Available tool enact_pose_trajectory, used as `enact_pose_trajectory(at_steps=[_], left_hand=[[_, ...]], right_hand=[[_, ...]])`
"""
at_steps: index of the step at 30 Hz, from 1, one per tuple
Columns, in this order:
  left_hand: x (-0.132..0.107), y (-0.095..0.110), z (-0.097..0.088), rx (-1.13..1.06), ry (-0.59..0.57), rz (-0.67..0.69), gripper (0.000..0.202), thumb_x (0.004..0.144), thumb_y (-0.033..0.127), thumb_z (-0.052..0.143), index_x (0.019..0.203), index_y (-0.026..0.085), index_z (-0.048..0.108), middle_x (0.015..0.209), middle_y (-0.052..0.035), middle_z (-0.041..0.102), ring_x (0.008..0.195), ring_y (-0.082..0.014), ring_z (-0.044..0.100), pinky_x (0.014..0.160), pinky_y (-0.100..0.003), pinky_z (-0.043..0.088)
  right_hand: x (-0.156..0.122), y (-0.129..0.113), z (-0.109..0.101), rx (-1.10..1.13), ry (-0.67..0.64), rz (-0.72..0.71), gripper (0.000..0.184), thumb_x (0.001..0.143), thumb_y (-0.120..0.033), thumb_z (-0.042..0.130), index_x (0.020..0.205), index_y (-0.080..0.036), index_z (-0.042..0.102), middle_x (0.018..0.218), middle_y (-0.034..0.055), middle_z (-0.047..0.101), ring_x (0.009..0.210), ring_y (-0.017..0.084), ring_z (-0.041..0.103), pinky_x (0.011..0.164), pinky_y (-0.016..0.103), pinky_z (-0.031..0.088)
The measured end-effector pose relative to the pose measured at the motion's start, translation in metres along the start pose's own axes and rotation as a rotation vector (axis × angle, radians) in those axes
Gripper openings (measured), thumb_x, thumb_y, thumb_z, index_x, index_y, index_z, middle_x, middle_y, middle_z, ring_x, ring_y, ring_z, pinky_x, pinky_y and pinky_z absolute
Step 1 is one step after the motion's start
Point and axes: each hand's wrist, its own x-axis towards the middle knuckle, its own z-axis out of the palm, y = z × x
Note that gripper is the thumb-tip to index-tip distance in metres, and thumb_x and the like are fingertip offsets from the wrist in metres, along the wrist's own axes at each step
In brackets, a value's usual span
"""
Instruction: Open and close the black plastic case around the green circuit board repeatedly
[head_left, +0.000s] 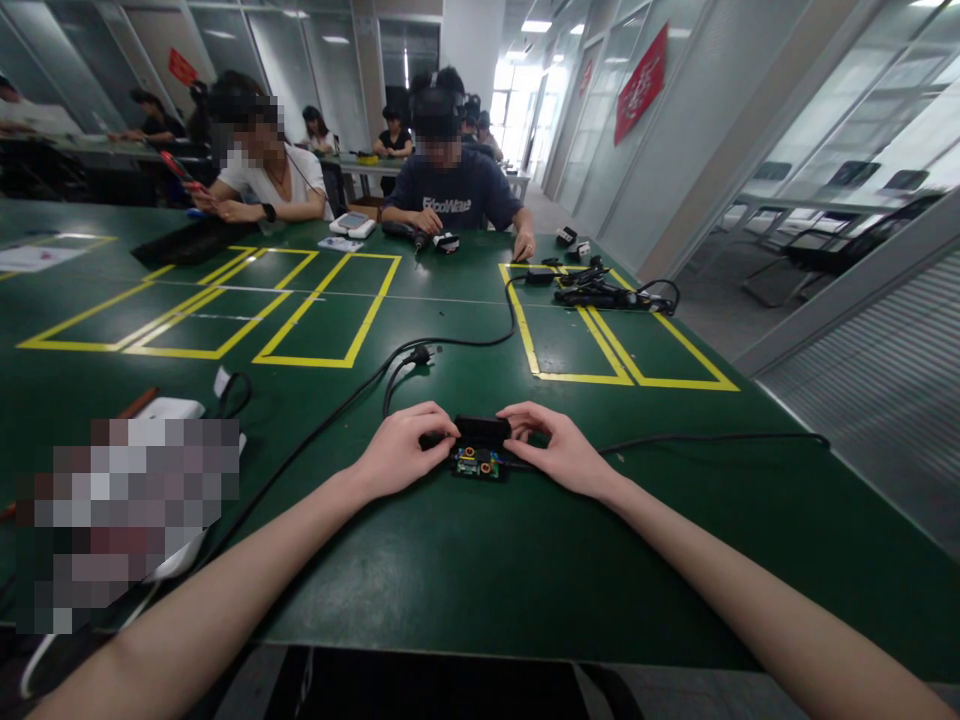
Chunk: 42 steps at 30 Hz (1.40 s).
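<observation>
Between my two hands, a black plastic cover (pixel 482 430) stands tilted up behind a small green circuit board (pixel 478 465) with copper-wound coils on it. The board appears to sit in a dark lower shell, like an opened power adapter. My left hand (pixel 405 448) pinches the cover's left end between thumb and fingers. At its right end, my right hand (pixel 556 452) grips it the same way. A black cord (pixel 705 437) runs rightward from near my right hand across the green table (pixel 360 560). Whether the cover touches the board is hidden.
A black power plug (pixel 418 356) and long cable (pixel 330 410) lie ahead to the left. Blurred-out items and a white device (pixel 174 408) are at left. Yellow tape rectangles (pixel 304 360) mark the table. Across it, people sit near a black drill (pixel 405 232) and bundled black cables (pixel 600 295).
</observation>
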Motion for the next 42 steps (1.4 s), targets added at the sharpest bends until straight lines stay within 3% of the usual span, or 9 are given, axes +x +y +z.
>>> enact_pose_trajectory(at_steps=[9,15,24,29,33,37,42], left_hand=[[0.0016,0.0017,-0.0037,-0.085,0.003,-0.105,0.008,0.084,0.012,0.066,0.079,0.017,0.069,0.073,0.0017,0.071,0.066,-0.0122,0.066,0.068,-0.022,0.052],[0.0012,0.0029,-0.004,-0.141,-0.002,-0.122,0.013,0.079,0.007,0.057,0.08,0.018,0.063,0.075,0.002,0.074,0.068,-0.0124,0.069,0.069,-0.022,0.052],[0.0015,0.0058,-0.005,-0.152,-0.021,-0.179,0.016,0.081,0.009,0.048,0.082,0.02,0.059,0.078,0.0006,0.075,0.073,-0.015,0.073,0.069,-0.024,0.054],[0.0008,0.0068,-0.006,-0.087,-0.049,-0.149,0.017,0.082,0.011,0.048,0.084,0.019,0.063,0.079,-0.0004,0.075,0.071,-0.0151,0.07,0.07,-0.026,0.053],[-0.0007,0.0086,-0.0086,-0.014,-0.094,-0.039,0.012,0.086,0.023,0.062,0.095,0.019,0.067,0.086,-0.002,0.073,0.076,-0.0163,0.068,0.074,-0.028,0.054],[-0.0012,0.0086,-0.0089,0.062,-0.2,0.08,0.036,0.08,0.039,0.08,0.11,0.02,0.071,0.103,-0.0062,0.073,0.092,-0.0209,0.069,0.081,-0.031,0.055],[-0.0018,0.0058,-0.0052,0.118,-0.237,0.095,0.041,0.08,0.029,0.081,0.119,0.02,0.071,0.112,-0.0069,0.073,0.102,-0.023,0.069,0.09,-0.033,0.054]], right_hand=[[-0.0009,0.0038,0.0002,0.018,-0.002,-0.022,0.03,0.085,-0.027,0.071,0.115,-0.022,0.069,0.099,0.0049,0.076,0.09,0.02,0.073,0.088,0.04,0.061],[-0.0019,0.002,-0.0024,-0.025,-0.016,-0.047,0.028,0.09,-0.032,0.07,0.116,-0.022,0.069,0.102,0.006,0.076,0.091,0.021,0.072,0.086,0.038,0.061],[-0.0042,0.0046,-0.0063,0.047,-0.07,-0.141,0.043,0.107,-0.052,0.045,0.132,-0.022,0.062,0.104,0.0091,0.077,0.093,0.022,0.072,0.085,0.038,0.058],[-0.0049,-0.0016,-0.0072,-0.021,-0.108,-0.157,0.037,0.103,-0.05,0.053,0.123,-0.022,0.068,0.104,0.0085,0.076,0.094,0.022,0.072,0.086,0.039,0.057],[-0.0055,-0.0042,-0.008,-0.103,-0.136,-0.172,0.032,0.1,-0.041,0.059,0.121,-0.021,0.069,0.107,0.0095,0.076,0.094,0.023,0.071,0.085,0.039,0.058],[-0.0063,-0.0034,-0.0074,-0.272,-0.182,-0.293,0.028,0.092,-0.037,0.069,0.114,-0.02,0.07,0.108,0.0102,0.076,0.094,0.023,0.071,0.086,0.038,0.057],[-0.0074,-0.0033,-0.0084,-0.41,-0.214,-0.375,0.038,0.083,-0.03,0.079,0.117,-0.019,0.066,0.109,0.0099,0.074,0.097,0.024,0.07,0.085,0.037,0.056]])
